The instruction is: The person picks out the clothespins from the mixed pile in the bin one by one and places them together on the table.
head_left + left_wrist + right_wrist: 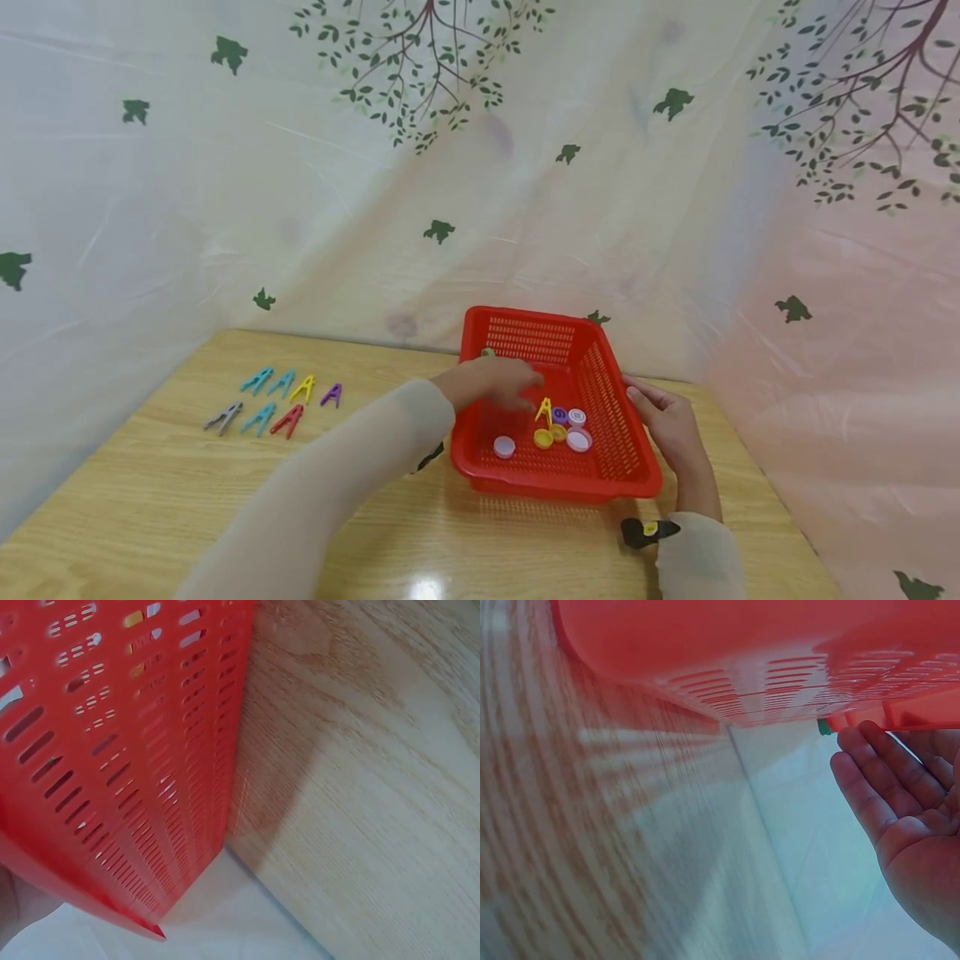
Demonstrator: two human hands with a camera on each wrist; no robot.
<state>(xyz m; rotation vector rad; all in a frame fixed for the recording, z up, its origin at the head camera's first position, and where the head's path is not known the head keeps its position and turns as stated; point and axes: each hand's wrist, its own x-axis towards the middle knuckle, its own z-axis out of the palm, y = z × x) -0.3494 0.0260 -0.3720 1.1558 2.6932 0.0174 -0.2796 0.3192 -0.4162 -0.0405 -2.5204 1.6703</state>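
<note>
A red plastic basket (555, 486) with slotted walls stands on the table, leaning towards the viewer. My left hand (498, 382) is over its inside, motion-blurred, fingers loosely bent and no held thing showing. In the left wrist view the basket wall (142, 787) hides most of that hand. My right hand (667, 421) holds the right rim; its fingers (889, 780) reach under the edge. Inside the basket lie a yellow clothespin (544, 412), a purple cap (559, 415), yellow caps (543, 438), a pink-rimmed lid (579, 439), a white lid (577, 417) and a pale pink cap (504, 447).
Left on the wooden table (150, 492), several clothespins lie in two rough rows, among them a grey one (223, 417), a red one (287, 421) and a purple one (331, 395). A small green thing (487, 352) shows at the basket's far left. Behind hangs a leaf-patterned curtain (360, 250).
</note>
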